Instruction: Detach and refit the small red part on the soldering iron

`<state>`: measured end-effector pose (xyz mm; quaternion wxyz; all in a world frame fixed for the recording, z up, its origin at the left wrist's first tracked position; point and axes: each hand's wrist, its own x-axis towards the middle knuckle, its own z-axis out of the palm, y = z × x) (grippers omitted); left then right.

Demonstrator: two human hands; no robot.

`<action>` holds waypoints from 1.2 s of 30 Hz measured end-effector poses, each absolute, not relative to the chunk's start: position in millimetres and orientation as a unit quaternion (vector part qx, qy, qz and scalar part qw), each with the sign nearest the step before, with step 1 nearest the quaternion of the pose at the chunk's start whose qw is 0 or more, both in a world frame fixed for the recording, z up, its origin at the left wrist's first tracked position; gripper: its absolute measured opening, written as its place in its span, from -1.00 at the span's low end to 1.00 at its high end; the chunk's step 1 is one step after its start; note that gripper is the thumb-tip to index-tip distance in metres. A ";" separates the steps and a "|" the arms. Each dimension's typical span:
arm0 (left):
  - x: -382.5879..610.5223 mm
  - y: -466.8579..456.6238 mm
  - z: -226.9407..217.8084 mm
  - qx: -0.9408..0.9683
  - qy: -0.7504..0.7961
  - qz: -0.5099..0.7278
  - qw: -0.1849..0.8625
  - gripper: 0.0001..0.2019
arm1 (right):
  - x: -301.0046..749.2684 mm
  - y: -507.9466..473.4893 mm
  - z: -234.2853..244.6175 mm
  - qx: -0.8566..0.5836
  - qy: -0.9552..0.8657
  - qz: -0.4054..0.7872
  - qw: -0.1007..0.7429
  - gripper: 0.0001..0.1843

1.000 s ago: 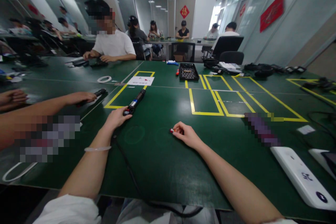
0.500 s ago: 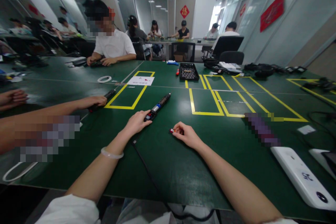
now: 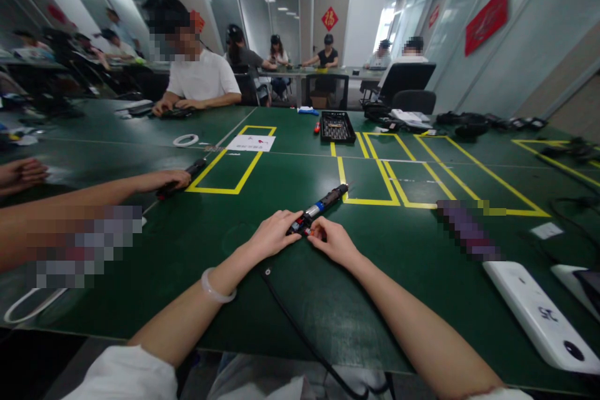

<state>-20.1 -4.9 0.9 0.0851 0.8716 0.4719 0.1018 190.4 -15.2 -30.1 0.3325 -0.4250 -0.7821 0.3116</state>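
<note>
Green worktop (image 3: 403, 244) lies under the slanting black tool (image 3: 324, 205), in front of the person. The left hand (image 3: 272, 234) is closed on its near end, seemingly to steady it; the right hand (image 3: 336, 242), just beside, pinches a small red piece (image 3: 309, 232), too covered to tell its shape.

The dark green counter (image 3: 424, 250) gives open passage right of the person's right grip (image 3: 335, 240), until a white, rounded-corner oblong device (image 3: 539, 319) and a pixelated purple oblong (image 3: 469, 231) block the way. Between that grip and the left grip (image 3: 272, 234) hardly any gap remains; a slim black, silver and blue-banded tool (image 3: 323, 203) bars the way just ahead. Beyond it, flat yellow tape (image 3: 372, 202) leaves room up to a black rectangular tray (image 3: 338, 140). A co-worker's bare forearm (image 3: 94, 192) obstructs the left.
</note>
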 end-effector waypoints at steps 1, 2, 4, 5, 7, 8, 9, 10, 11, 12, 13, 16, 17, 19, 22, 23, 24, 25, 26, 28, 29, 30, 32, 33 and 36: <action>-18.0 -7.1 1.2 0.874 0.469 0.100 0.082 -0.43 | 190.3 -15.3 -30.1 -0.435 -0.785 0.297 0.327 -0.88; -16.0 -9.1 1.9 0.875 0.467 0.096 0.078 -0.43 | 190.2 -15.5 -30.1 -0.446 -0.787 0.281 0.321 -0.88; -12.5 -12.8 3.9 0.878 0.466 0.088 0.070 -0.43 | 190.1 -15.7 -29.9 -0.463 -0.792 0.252 0.309 -0.87; -10.8 -14.3 5.1 0.879 0.465 0.084 0.067 -0.43 | 190.0 -15.7 -30.0 -0.469 -0.794 0.239 0.303 -0.86; -8.0 -16.8 7.4 0.879 0.465 0.079 0.063 -0.44 | 189.5 -15.4 -30.7 -0.474 -0.798 0.226 0.296 -0.84; -6.8 -17.7 8.3 0.880 0.465 0.077 0.062 -0.44 | 189.1 -15.0 -31.3 -0.474 -0.798 0.226 0.296 -0.84; -5.9 -18.4 9.0 0.880 0.464 0.076 0.062 -0.44 | 188.6 -14.5 -32.1 -0.470 -0.798 0.231 0.299 -0.83; -5.3 -18.8 9.5 0.880 0.464 0.075 0.061 -0.45 | 188.1 -14.0 -33.0 -0.465 -0.797 0.239 0.303 -0.83; -4.9 -19.1 9.7 0.881 0.464 0.075 0.061 -0.44 | 187.8 -13.4 -33.9 -0.455 -0.798 0.248 0.307 -0.82; -4.8 -19.2 9.6 0.881 0.463 0.076 0.062 -0.44 | 187.5 -13.0 -34.5 -0.447 -0.799 0.254 0.311 -0.82; -4.8 -19.3 9.4 0.881 0.462 0.078 0.062 -0.43 | 187.4 -12.6 -35.0 -0.439 -0.801 0.259 0.315 -0.83; -4.6 -19.5 7.8 0.881 0.462 0.082 0.068 -0.40 | 188.2 -12.5 -34.0 -0.416 -0.808 0.266 0.322 -0.90; -4.0 -19.6 7.2 0.879 0.464 0.082 0.071 -0.38 | 188.6 -12.8 -33.1 -0.411 -0.810 0.266 0.325 -0.93; -1.5 -20.0 6.2 0.875 0.471 0.083 0.073 -0.35 | 189.1 -13.6 -30.8 -0.404 -0.812 0.261 0.331 -0.95; 5.1 -20.3 5.7 0.874 0.477 0.083 0.051 -0.33 | 188.5 -15.0 -28.0 -0.404 -0.812 0.252 0.338 -0.91; 7.6 -20.2 5.8 0.875 0.476 0.079 0.039 -0.33 | 188.0 -15.5 -27.5 -0.405 -0.812 0.250 0.339 -0.89; 9.8 -19.9 6.0 0.876 0.476 0.073 0.027 -0.33 | 187.6 -16.0 -27.1 -0.406 -0.811 0.247 0.341 -0.88; 11.7 -19.5 6.3 0.877 0.476 0.067 0.016 -0.34 | 187.2 -16.4 -26.9 -0.407 -0.811 0.244 0.342 -0.88; 13.2 -19.0 6.5 0.878 0.475 0.061 0.009 -0.34 | 187.1 -16.7 -26.6 -0.408 -0.810 0.241 0.344 -0.88; 14.6 -18.0 6.9 0.879 0.474 0.055 0.002 -0.37 | 187.6 -17.0 -26.2 -0.410 -0.809 0.235 0.349 -0.88; 14.6 -17.4 7.0 0.879 0.473 0.055 0.001 -0.39 | 188.3 -16.9 -26.0 -0.411 -0.808 0.232 0.352 -0.88; 14.3 -16.9 7.0 0.880 0.471 0.056 0.001 -0.41 | 189.3 -16.7 -25.9 -0.413 -0.806 0.230 0.356 -0.88; 13.0 -15.8 6.8 0.880 0.471 0.057 -0.003 -0.43 | 191.6 -16.0 -26.1 -0.421 -0.800 0.226 0.362 -0.88; 11.9 -15.1 6.6 0.879 0.473 0.056 -0.006 -0.43 | 192.7 -15.6 -26.4 -0.424 -0.798 0.225 0.364 -0.88; 7.0 -12.0 6.2 0.876 0.480 0.046 -0.015 -0.40 | 195.1 -14.5 -27.6 -0.424 -0.799 0.220 0.365 -0.89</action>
